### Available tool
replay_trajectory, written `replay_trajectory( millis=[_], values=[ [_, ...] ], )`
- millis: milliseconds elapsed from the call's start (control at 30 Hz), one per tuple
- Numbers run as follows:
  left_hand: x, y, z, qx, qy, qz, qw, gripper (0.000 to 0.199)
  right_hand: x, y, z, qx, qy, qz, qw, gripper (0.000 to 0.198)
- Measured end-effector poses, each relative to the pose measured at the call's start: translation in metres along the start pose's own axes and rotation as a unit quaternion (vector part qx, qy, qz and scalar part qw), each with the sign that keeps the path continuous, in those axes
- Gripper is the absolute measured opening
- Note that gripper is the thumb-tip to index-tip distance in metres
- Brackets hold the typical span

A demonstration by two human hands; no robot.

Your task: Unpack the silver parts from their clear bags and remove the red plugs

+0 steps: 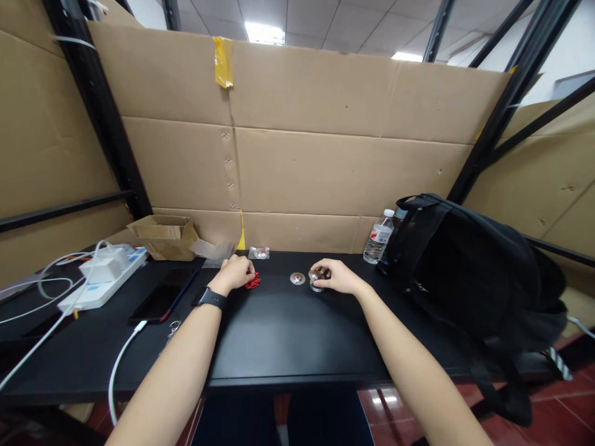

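Note:
My left hand [236,272], with a dark watch band on its wrist, rests on the black table with its fingers curled together at a small bundle of red cord [253,282]. The fingertips are partly hidden, but they appear closed on the cord. Across from it, my right hand [340,277] grips a small shiny round metal piece [315,276] between thumb and fingers, at the tabletop. A flat silver disc [297,279] with a reddish centre lies between the hands, close to the right fingertips. Behind them sits a small clear plastic packet [259,253] with something inside.
On the left are a white power strip [100,288] with cables, a black phone [162,294], a keyring [174,328] and an open cardboard box [170,238]. A water bottle [379,238] and a black backpack [478,266] stand right. A cardboard wall [297,155] closes the back.

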State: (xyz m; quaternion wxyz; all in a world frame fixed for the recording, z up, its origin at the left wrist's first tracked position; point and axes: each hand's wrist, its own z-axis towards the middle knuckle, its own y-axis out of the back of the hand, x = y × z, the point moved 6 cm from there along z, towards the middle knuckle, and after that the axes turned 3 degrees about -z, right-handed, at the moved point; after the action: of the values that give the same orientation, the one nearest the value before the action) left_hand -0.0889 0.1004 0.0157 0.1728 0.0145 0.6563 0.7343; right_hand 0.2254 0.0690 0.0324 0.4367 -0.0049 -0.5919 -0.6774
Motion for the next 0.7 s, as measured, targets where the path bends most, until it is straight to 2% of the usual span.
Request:
replay_trajectory(
  millis=[200, 333, 400, 533, 700],
  values=[
    [0.0, -0.003, -0.001, -0.006, -0.004, 0.015, 1.0, 0.02, 0.002, 0.001, 0.0, 0.004, -0.001, 0.002, 1.0, 0.034],
    [-0.008, 0.01, -0.002, -0.068, -0.03, -0.041, 0.996, 0.019, 0.009, 0.003, 0.001, -0.026, 0.011, 0.017, 0.999, 0.034],
    [-0.024, 0.022, -0.005, -0.109, -0.085, -0.105, 0.985, 0.019, 0.014, 0.003, 0.002, -0.058, 0.023, 0.036, 0.997, 0.037],
    [-0.068, 0.04, -0.017, -0.176, -0.192, -0.216, 0.941, 0.017, 0.02, -0.004, 0.006, -0.126, 0.02, 0.124, 0.984, 0.046],
    [-0.109, 0.042, -0.031, -0.223, -0.203, -0.261, 0.917, 0.009, 0.03, -0.02, 0.008, -0.142, 0.009, 0.246, 0.959, 0.053]
  ],
)
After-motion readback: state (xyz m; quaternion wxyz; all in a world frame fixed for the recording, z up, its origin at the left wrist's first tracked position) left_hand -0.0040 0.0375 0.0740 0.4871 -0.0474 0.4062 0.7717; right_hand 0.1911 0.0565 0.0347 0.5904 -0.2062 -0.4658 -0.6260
